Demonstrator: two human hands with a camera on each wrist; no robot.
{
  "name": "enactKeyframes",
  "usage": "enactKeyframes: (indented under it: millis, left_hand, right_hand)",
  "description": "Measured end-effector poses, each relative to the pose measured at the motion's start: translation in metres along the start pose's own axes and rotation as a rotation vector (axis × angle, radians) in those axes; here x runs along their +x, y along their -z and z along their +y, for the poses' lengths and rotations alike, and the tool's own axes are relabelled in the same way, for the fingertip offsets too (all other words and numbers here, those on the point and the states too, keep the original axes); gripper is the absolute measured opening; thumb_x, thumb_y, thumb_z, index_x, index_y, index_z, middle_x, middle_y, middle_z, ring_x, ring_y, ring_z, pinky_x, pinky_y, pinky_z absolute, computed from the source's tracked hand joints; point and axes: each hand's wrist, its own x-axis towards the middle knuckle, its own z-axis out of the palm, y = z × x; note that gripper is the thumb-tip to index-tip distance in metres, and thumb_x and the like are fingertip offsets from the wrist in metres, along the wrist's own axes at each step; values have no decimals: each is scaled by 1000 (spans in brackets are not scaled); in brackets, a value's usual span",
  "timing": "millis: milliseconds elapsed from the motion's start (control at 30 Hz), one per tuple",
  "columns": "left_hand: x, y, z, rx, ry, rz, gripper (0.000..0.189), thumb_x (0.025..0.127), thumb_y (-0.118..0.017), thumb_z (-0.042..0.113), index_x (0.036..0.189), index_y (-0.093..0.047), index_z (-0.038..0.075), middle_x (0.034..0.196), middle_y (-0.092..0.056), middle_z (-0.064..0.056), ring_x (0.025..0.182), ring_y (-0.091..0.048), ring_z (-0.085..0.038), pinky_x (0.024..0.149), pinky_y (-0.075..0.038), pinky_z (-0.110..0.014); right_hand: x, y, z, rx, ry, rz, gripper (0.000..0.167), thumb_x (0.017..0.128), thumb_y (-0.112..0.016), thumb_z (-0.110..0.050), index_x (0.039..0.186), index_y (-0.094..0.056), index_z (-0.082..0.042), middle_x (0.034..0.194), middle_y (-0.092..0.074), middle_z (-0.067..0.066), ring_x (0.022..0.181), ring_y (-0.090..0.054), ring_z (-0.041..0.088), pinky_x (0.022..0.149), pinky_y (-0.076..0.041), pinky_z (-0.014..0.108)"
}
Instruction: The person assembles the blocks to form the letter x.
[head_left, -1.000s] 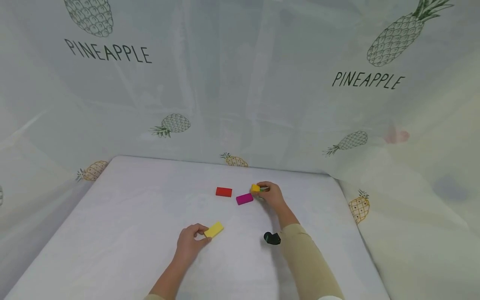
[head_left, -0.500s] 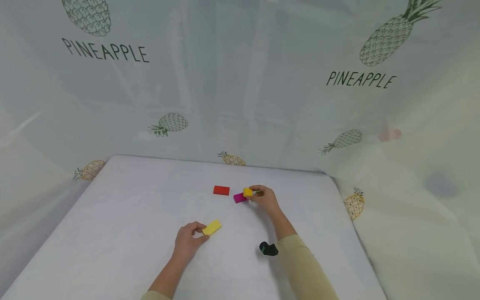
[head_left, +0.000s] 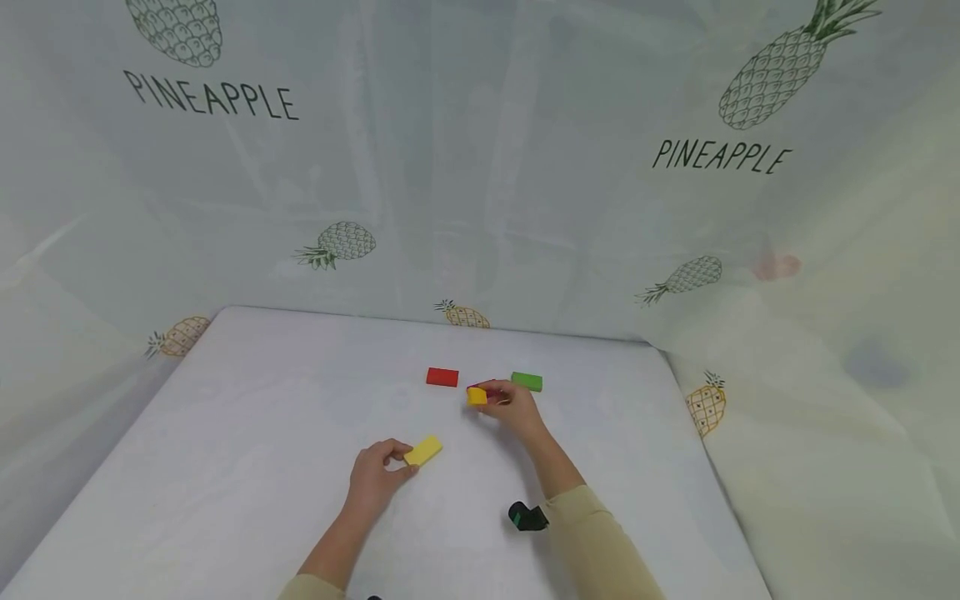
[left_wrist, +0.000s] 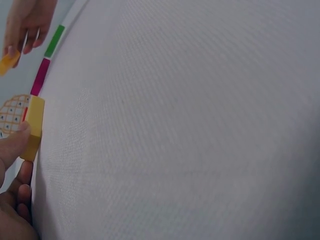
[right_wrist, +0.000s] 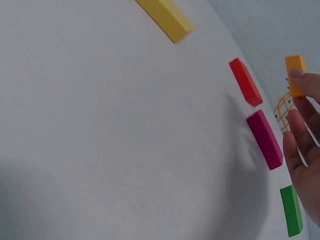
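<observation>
My left hand (head_left: pixel 372 482) pinches a yellow rectangular block (head_left: pixel 424 451) between thumb and fingers, low at the white table's surface. Held above the table by my right hand (head_left: pixel 516 408) is a smaller orange-yellow block (head_left: pixel 477 397), gripped between thumb and fingertips. In the right wrist view that orange-yellow block (right_wrist: pixel 295 75) is well off the surface. Below and behind the right hand lies a magenta block (right_wrist: pixel 265 140), mostly covered by the fingers in the head view. A red block (head_left: pixel 442 377) lies to its left, and a green block (head_left: pixel 527 382) to its right.
The white table (head_left: pixel 300 400) ends at a hanging curtain (head_left: pixel 465 167) printed with pineapples. A black object (head_left: pixel 528 517) juts out beside the right sleeve, apparently on the wrist. Another dark bit shows at the bottom edge.
My right hand has moved left and a little toward me with the orange-yellow block, past the magenta block, uncovering the green one. The left hand keeps its hold on the yellow block.
</observation>
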Motion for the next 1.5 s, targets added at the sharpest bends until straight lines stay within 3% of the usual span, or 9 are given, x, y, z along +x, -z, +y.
enactKeyframes:
  millis: [533, 833, 1267, 1500]
  left_hand:
    - [1, 1, 1, 18, 12, -16, 30, 76, -83, 10, 104, -71, 14, 91, -61, 4, 90, -50, -21, 78, -43, -38]
    - [2, 0, 1, 17, 31, -20, 29, 78, -83, 12, 104, -71, 15, 91, -61, 3, 90, -50, -21, 79, -45, -37]
    - [0, 3, 6, 20, 28, -26, 29, 77, -83, 11, 104, -72, 14, 90, -61, 4, 89, -50, -20, 77, -44, -37]
    - [-1, 3, 7, 25, 29, -20, 30, 77, -83, 10, 105, -72, 13, 90, -61, 3, 90, -50, -21, 78, -44, -38]
  right_hand:
    - [-11, -28, 1, 73, 27, -124, 31, 79, -82, -13, 109, -73, -12, 88, -64, 2, 81, -58, 19, 71, -52, 24]
    - [-16, -43, 5, 95, 5, -133, 28, 80, -81, -11, 107, -74, -14, 91, -63, 1, 84, -57, 19, 73, -53, 25]
    - [-16, -42, 13, 99, 45, -172, 29, 78, -82, -8, 106, -75, -11, 80, -61, 3, 73, -52, 16, 61, -44, 21]
    - [-15, -41, 13, 76, -11, -203, 29, 76, -83, -8, 104, -76, -15, 78, -59, 2, 72, -51, 16, 61, -44, 23]
